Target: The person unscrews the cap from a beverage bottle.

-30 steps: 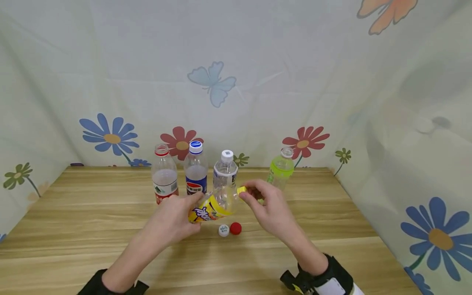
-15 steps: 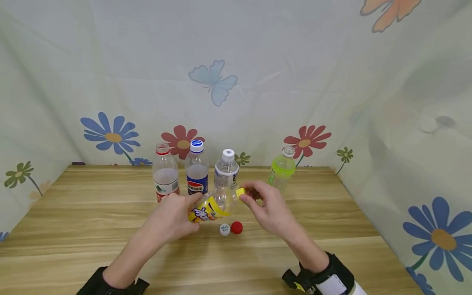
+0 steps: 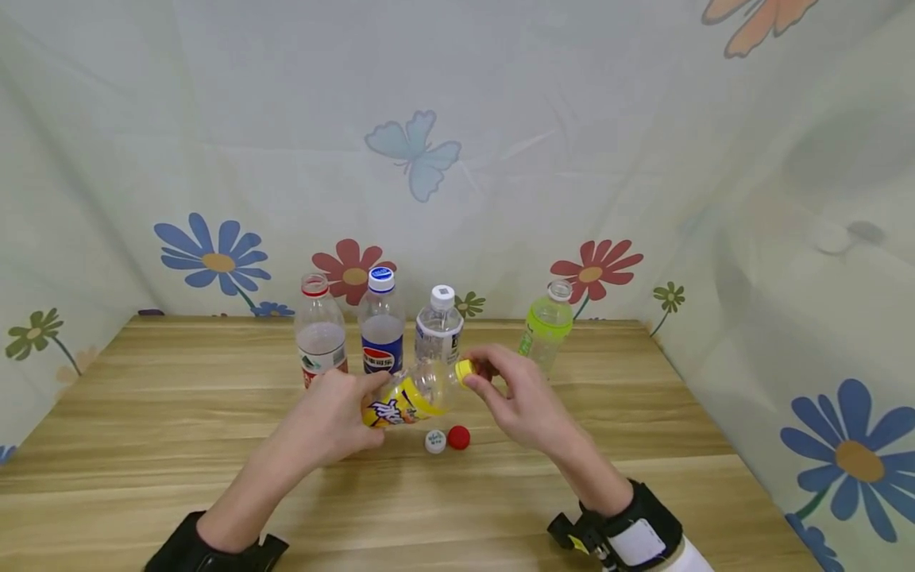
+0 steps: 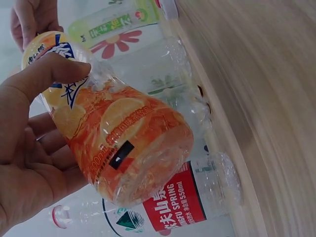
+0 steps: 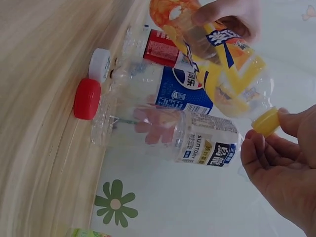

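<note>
My left hand (image 3: pixel 336 417) grips a clear soda bottle with a yellow-orange label (image 3: pixel 407 401), tilted above the table with its neck to the right. In the left wrist view, the thumb lies across the label, over printed orange slices (image 4: pixel 123 116). The thumb and fingers of my right hand (image 3: pixel 522 397) pinch the yellow cap (image 5: pixel 266 122) at the bottle's mouth. Whether the cap's thread is loose or tight, I cannot tell. Below the bottle, a white cap (image 3: pixel 435 442) and a red cap (image 3: pixel 458 437) lie side by side on the table.
Behind my hands stand an uncapped red-labelled bottle (image 3: pixel 320 338), a blue-labelled cola bottle (image 3: pixel 382 342) with its cap on, and a white-capped tea bottle (image 3: pixel 439 330). An uncapped green-labelled bottle (image 3: pixel 546 330) is farther right. Floral cloth (image 3: pixel 500 159) surrounds the wooden table (image 3: pixel 179 397).
The soda bottle and its yellow cap have shifted very slightly left, held by both hands throughout. The head view has tilted a little. The standing bottles and loose caps keep their places.
</note>
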A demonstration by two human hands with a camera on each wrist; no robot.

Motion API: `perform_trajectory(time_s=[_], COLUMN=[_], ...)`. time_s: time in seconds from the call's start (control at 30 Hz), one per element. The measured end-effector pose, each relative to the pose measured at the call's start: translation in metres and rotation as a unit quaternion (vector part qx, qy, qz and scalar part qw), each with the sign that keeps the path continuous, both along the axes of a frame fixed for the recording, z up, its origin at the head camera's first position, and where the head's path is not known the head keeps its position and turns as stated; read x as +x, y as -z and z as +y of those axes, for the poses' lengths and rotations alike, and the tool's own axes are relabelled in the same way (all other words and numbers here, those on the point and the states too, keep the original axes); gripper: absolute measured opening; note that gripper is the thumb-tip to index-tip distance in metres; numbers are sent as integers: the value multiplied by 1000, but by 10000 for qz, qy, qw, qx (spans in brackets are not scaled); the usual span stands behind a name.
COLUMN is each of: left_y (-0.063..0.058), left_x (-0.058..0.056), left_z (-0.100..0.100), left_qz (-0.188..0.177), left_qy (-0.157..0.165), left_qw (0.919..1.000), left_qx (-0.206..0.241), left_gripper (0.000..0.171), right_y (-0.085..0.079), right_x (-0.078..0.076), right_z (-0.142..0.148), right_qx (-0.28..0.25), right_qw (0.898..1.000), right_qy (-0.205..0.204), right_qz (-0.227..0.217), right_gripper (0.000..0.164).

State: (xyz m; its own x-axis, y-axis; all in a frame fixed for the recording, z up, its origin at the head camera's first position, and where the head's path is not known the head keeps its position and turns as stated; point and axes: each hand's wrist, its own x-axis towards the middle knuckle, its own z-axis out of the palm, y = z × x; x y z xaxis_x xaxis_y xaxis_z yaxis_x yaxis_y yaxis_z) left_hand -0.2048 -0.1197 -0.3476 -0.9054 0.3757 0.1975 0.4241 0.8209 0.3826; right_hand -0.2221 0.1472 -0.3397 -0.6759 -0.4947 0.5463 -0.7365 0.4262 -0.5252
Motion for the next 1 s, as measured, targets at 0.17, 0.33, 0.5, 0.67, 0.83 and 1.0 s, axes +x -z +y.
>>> perform_trajectory(time_s=[0.17,0.33,0.5,0.67,0.83,1.0], left_y=[-1,-1,-1,-1,-1,1], left_x=[0,-1,-1,-1,-1,-2], left_z=[0,-1,-1,-2,-3,-4], left_qz=[-163,-311,-412,-553,-652,-712], left_qy=[-10,-15,-29,-27,-31,-24], left_qw=[9998,9994,9989,9982,9976,9967], left_qx=[65,161,219,244,251,376], left_gripper=[65,66,66,66,66,65], right_y=[4,8,11,13,14,14], right_x=[-5,-10,-14,-19,-23,-24], right_z=[0,2,4,7,8,9], right_qx=[-13,-36,-52,-38,31,71], right_qw=[9993,9974,9946,9908,9876,9865], right_qy=[-200,-458,-743,-1023,-1196,-1257], right_qz=[326,557,722,889,1020,1046], right_gripper=[22,22,21,22,26,28])
